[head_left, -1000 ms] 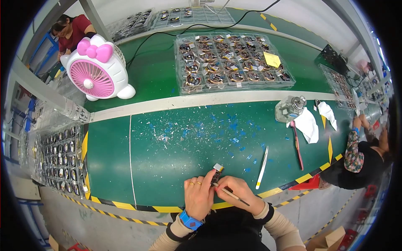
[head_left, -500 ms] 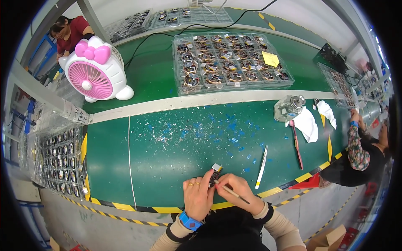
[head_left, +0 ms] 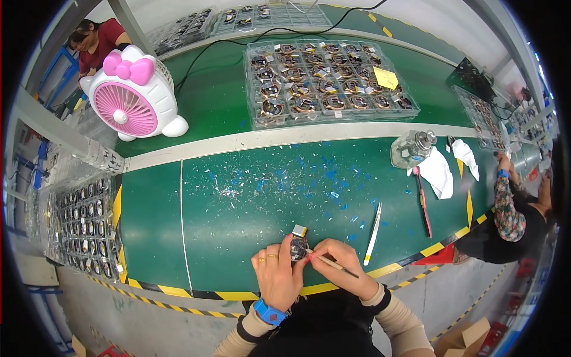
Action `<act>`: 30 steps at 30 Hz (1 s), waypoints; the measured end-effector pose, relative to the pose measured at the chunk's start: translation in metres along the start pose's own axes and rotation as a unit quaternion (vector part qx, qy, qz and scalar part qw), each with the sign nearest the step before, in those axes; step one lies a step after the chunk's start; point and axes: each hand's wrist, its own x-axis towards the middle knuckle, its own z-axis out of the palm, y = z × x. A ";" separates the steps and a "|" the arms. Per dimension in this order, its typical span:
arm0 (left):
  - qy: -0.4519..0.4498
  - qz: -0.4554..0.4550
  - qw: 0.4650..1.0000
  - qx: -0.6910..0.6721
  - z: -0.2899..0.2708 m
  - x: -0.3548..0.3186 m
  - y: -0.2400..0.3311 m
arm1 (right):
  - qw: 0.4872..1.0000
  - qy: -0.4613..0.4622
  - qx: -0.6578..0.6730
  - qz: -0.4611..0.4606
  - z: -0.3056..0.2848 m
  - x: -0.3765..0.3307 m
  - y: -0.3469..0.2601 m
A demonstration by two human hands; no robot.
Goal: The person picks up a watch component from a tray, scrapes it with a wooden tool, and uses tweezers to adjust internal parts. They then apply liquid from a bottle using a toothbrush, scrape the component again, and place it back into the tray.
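My left hand (head_left: 277, 275) holds a small round dark part (head_left: 298, 246) with a pale tab on its top, just above the green table's (head_left: 238, 202) near edge. My right hand (head_left: 344, 268) grips a thin stick-like tool (head_left: 334, 264) whose tip touches the part. Both hands meet over the part. A blue band sits on my left wrist and rings on my left fingers.
White tweezers (head_left: 373, 233) lie right of my hands. A clear tray (head_left: 327, 77) of round parts stands at the back, another tray (head_left: 83, 226) at the left. A pink and white fan (head_left: 134, 101), a glass jar (head_left: 413, 149), white cloths (head_left: 439, 172), a red tool (head_left: 423, 202). Another person (head_left: 517, 220) works at right.
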 end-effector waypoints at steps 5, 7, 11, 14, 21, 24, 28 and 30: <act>0.002 0.007 1.000 0.014 0.000 0.003 0.001 | 1.000 0.008 0.028 0.011 -0.001 0.002 0.003; 0.002 0.007 1.000 0.016 0.000 0.002 0.001 | 1.000 -0.005 0.003 0.016 -0.003 0.005 0.001; 0.002 -0.002 1.000 0.011 0.001 0.001 0.001 | 0.999 -0.005 0.035 0.013 -0.001 0.003 0.000; -0.014 0.000 1.000 0.027 -0.002 0.003 0.002 | 1.000 -0.018 0.002 0.008 -0.004 0.007 0.002; -0.017 -0.008 1.000 0.001 -0.002 0.003 0.001 | 1.000 -0.016 0.012 0.000 -0.002 0.007 0.005; -0.017 -0.010 1.000 0.001 -0.002 0.003 0.002 | 0.999 -0.033 0.004 -0.014 -0.002 0.007 0.005; -0.010 -0.008 1.000 0.000 -0.002 0.004 0.002 | 1.000 -0.020 0.005 -0.013 -0.002 0.006 0.004; -0.014 -0.004 1.000 0.005 -0.002 0.004 0.002 | 1.000 -0.024 -0.010 -0.017 -0.002 0.007 0.005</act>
